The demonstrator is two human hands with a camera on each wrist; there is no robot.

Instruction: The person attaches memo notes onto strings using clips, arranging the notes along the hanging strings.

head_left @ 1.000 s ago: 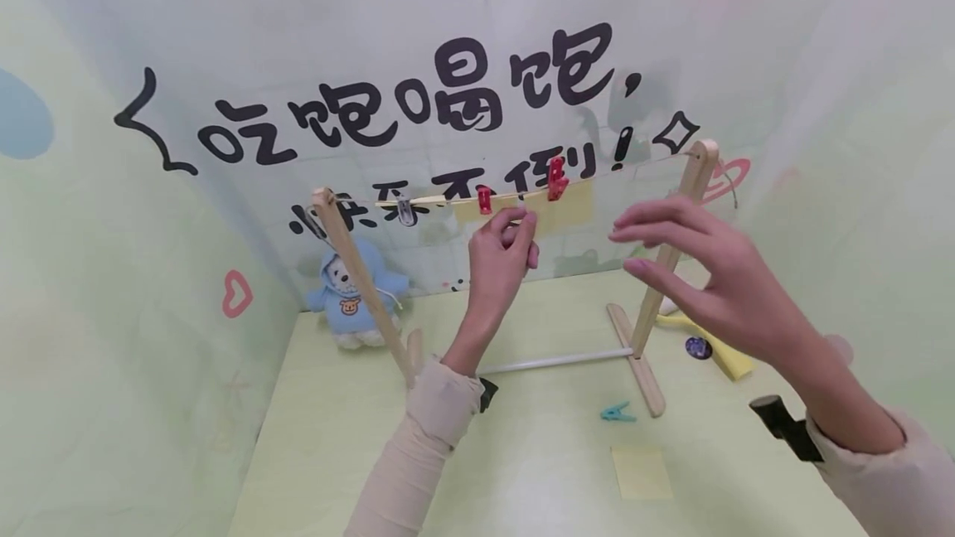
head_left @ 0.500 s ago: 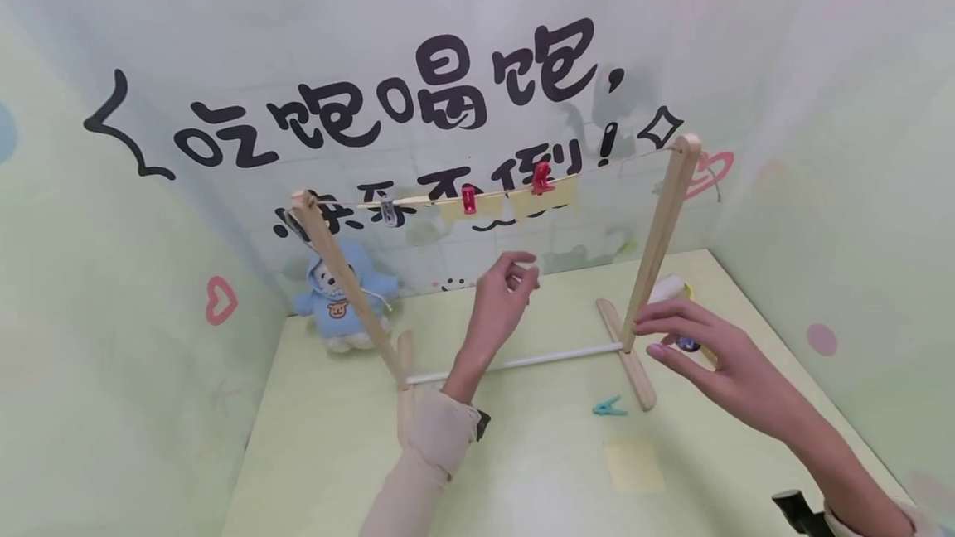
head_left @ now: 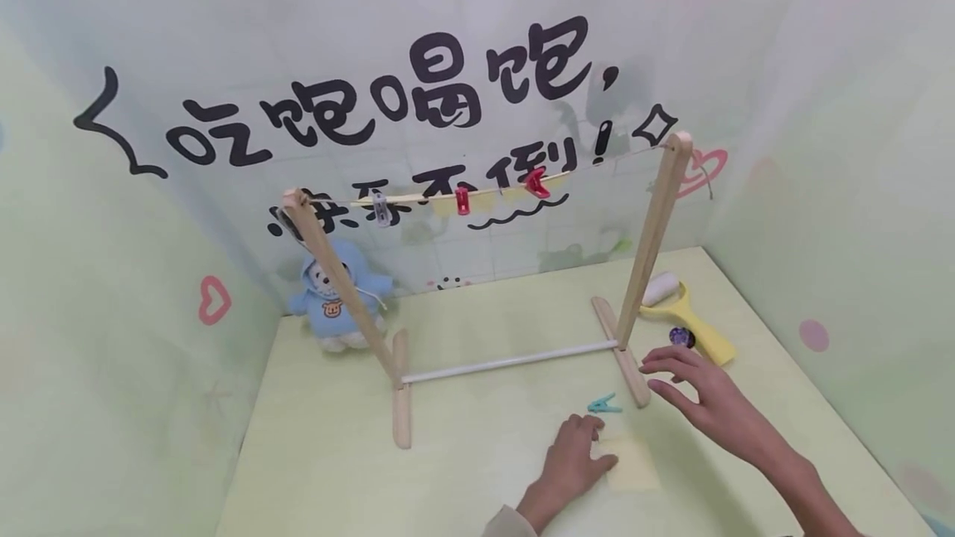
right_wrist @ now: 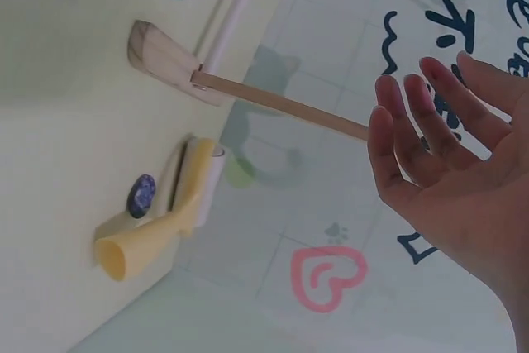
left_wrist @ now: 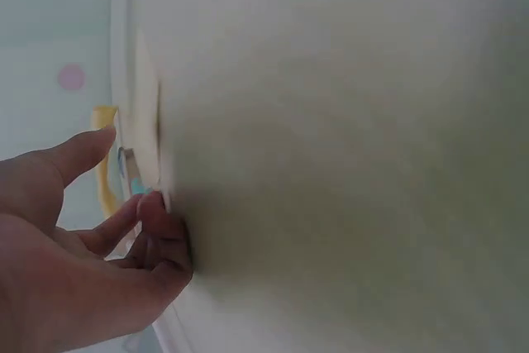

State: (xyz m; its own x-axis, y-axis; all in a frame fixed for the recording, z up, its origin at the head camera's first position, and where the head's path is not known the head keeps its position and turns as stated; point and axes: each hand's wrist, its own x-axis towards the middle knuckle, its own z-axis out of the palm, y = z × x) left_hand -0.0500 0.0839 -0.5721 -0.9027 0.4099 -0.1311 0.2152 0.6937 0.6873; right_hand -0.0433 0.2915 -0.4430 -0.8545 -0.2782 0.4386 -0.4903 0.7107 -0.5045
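Note:
My left hand (head_left: 570, 462) is down at the table, its fingertips right at the left edge of a pale yellow sticky note (head_left: 630, 471). In the left wrist view the thumb stands apart from the bent fingers, with the note (left_wrist: 147, 121) showing beyond them. A teal clothespin (head_left: 604, 404) lies just behind the note. My right hand (head_left: 705, 396) hovers over the table by the rack's right foot, fingers loosely bent and holding nothing. Two red clothespins (head_left: 462, 200) and a grey clothespin (head_left: 381, 210) sit on the rack's string, with yellow paper beside the red ones.
The wooden rack has a left post (head_left: 343, 288), a right post (head_left: 652, 247) and a low white crossbar (head_left: 511, 360). Behind the right hand lie a yellow-handled lint roller (head_left: 697, 326) and a dark blue oval object (head_left: 681, 337). A blue-hooded plush toy (head_left: 343, 313) sits back left.
My left hand has dropped from the string to the sticky note on the table. My right hand has come down from beside the right post towards the table.

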